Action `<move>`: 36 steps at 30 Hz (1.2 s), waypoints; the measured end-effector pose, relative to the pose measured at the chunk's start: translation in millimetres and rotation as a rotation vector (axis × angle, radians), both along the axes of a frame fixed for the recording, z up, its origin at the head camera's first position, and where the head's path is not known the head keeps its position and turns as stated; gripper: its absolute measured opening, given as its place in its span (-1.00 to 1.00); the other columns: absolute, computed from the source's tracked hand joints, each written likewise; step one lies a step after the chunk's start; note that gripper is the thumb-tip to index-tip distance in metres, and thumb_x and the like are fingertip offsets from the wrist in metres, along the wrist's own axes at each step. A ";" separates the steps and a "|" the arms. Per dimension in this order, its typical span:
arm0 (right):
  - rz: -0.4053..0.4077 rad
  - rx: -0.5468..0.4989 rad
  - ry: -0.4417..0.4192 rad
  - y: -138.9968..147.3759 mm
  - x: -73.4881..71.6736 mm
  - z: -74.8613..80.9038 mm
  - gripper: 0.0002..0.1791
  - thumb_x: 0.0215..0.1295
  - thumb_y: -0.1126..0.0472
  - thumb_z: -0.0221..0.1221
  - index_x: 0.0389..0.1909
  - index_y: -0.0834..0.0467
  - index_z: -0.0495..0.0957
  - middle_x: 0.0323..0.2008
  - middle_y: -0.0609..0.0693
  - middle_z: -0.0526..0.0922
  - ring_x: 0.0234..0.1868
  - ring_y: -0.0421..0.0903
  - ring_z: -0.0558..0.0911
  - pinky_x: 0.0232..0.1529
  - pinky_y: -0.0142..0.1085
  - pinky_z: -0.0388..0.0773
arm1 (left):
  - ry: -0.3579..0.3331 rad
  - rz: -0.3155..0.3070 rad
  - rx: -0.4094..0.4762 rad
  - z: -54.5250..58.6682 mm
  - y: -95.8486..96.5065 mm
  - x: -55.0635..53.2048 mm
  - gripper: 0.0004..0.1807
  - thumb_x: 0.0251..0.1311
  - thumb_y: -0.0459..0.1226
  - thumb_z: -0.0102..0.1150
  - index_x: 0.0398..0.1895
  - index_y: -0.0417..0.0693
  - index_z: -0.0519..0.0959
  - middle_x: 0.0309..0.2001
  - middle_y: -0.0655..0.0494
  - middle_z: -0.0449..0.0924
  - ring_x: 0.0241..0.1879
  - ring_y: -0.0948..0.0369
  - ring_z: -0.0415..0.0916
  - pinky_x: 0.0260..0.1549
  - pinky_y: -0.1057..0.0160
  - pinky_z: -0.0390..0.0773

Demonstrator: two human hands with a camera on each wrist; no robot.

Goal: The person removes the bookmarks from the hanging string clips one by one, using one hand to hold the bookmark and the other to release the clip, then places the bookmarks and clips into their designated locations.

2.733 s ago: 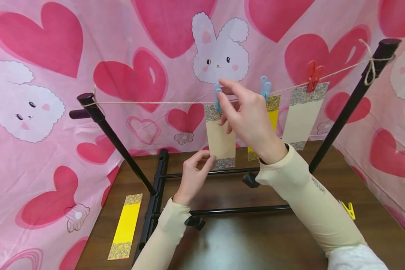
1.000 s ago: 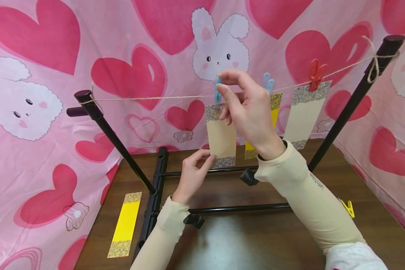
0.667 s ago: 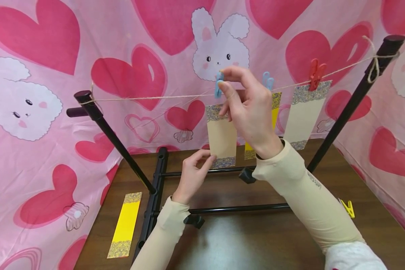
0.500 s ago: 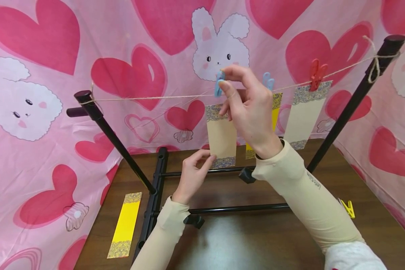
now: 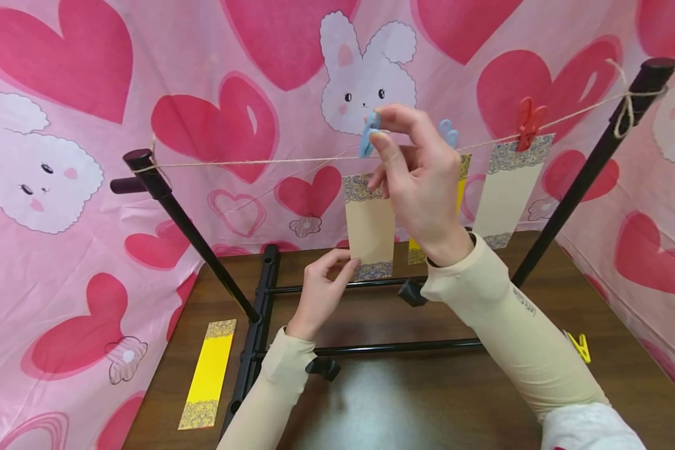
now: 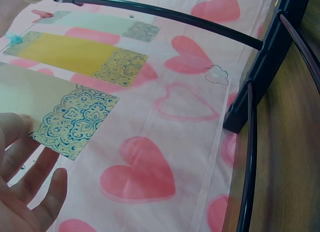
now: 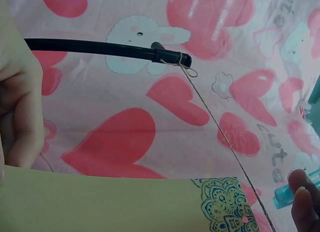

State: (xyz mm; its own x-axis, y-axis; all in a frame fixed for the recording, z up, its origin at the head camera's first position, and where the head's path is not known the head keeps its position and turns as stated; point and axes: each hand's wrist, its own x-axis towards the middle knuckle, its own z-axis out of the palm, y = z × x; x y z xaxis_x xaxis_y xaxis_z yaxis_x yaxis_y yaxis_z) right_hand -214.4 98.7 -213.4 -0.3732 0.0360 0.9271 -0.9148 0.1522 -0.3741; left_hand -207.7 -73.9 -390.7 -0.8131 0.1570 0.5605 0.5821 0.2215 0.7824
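Note:
My right hand (image 5: 422, 169) pinches a light blue clothespin (image 5: 369, 134) by its handle ends, tilted, its lower tip close to the string (image 5: 259, 162). Below it is a cream paper bookmark (image 5: 370, 231) with lace-patterned ends. My left hand (image 5: 326, 287) pinches the bookmark's lower left edge between thumb and fingers. In the left wrist view, the patterned lower end (image 6: 77, 119) extends past my thumb. The right wrist view shows the clothespin (image 7: 284, 196) apart from the bookmark's patterned top (image 7: 225, 204), which lies along the string.
A yellow bookmark (image 5: 464, 181) hangs under another blue clothespin (image 5: 449, 133), partly behind my right hand. Farther right, a red clothespin (image 5: 529, 124) holds a whitish bookmark (image 5: 509, 194). On the table lie another yellow bookmark (image 5: 209, 375) and a yellow clothespin (image 5: 581, 347). Black posts (image 5: 202, 244) carry the string.
The right hand has raised the blue clothespin from the bookmark's top edge and tilted it to the right. The left hand keeps its hold on the bookmark.

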 end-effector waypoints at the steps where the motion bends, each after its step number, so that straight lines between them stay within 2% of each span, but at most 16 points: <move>1: 0.001 -0.008 -0.004 -0.5 1.0 0.1 -0.69 0.39 0.45 0.26 0.11 0.41 0.56 -0.13 0.13 0.75 -0.63 -0.23 0.61 -0.57 -0.41 0.55 | 0.001 0.000 -0.002 0.0 -0.2 0.1 -0.85 0.38 -0.30 0.34 -0.07 -0.14 0.74 -0.13 0.04 0.78 -0.18 0.16 0.65 -0.11 0.09 0.70; 5: 0.004 -0.032 -0.009 -1.4 5.0 -0.3 -0.71 0.38 0.48 0.26 0.09 0.41 0.57 -0.17 0.11 0.74 -0.64 -0.20 0.60 -0.58 -0.41 0.53 | 0.006 0.003 -0.002 0.6 -0.8 0.7 -0.86 0.37 -0.30 0.34 -0.08 -0.14 0.74 -0.15 0.04 0.78 -0.20 0.16 0.65 -0.14 0.18 0.68; 11: -0.006 -0.005 0.010 1.5 8.2 -2.1 -0.69 0.36 0.52 0.25 0.10 0.43 0.56 -0.16 0.12 0.73 -0.64 -0.22 0.61 -0.61 -0.38 0.52 | 0.005 0.007 0.014 0.4 -1.6 -0.3 -0.88 0.38 -0.32 0.34 -0.10 -0.14 0.75 -0.17 0.03 0.78 -0.22 0.16 0.64 -0.19 0.31 0.63; 16: 0.006 0.006 0.002 4.3 9.6 -4.5 -0.69 0.37 0.53 0.24 0.11 0.43 0.56 -0.17 0.12 0.72 -0.64 -0.22 0.60 -0.65 -0.37 0.47 | -0.003 0.004 0.018 0.3 -2.2 -0.1 -0.88 0.38 -0.31 0.33 -0.10 -0.14 0.75 -0.17 0.02 0.78 -0.23 0.15 0.65 -0.22 0.29 0.65; 21: -0.011 0.031 0.002 8.3 12.4 -9.4 -0.67 0.35 0.55 0.24 0.12 0.43 0.55 -0.13 0.14 0.73 -0.62 -0.24 0.59 -0.61 -0.37 0.51 | -0.014 0.007 0.009 0.3 -3.1 1.6 -0.87 0.38 -0.32 0.34 -0.08 -0.14 0.75 -0.15 0.04 0.78 -0.24 0.17 0.66 -0.26 0.22 0.68; 25: -0.017 0.036 0.000 10.9 14.6 -13.2 -0.66 0.32 0.57 0.25 0.11 0.44 0.55 -0.14 0.15 0.73 -0.62 -0.26 0.58 -0.58 -0.40 0.51 | -0.018 -0.001 0.010 -0.3 -3.7 3.3 -0.86 0.38 -0.32 0.33 -0.07 -0.14 0.74 -0.14 0.04 0.77 -0.25 0.17 0.67 -0.29 0.25 0.69; 31: -0.032 0.028 0.000 13.9 17.6 -17.8 -0.65 0.30 0.57 0.28 0.09 0.42 0.57 -0.22 0.13 0.74 -0.63 -0.26 0.58 -0.57 -0.42 0.51 | -0.018 -0.001 0.009 -1.9 -4.4 4.3 -0.87 0.39 -0.32 0.32 -0.08 -0.14 0.73 -0.15 0.05 0.77 -0.26 0.19 0.67 -0.28 0.21 0.71; 36: -0.034 0.033 -0.021 18.4 21.7 -22.9 -0.61 0.25 0.61 0.29 0.10 0.42 0.57 -0.17 0.13 0.74 -0.62 -0.28 0.58 -0.57 -0.41 0.53 | -0.010 -0.001 0.011 -3.0 -5.0 5.2 -0.88 0.38 -0.33 0.33 -0.08 -0.13 0.74 -0.15 0.02 0.77 -0.23 0.18 0.68 -0.26 0.19 0.72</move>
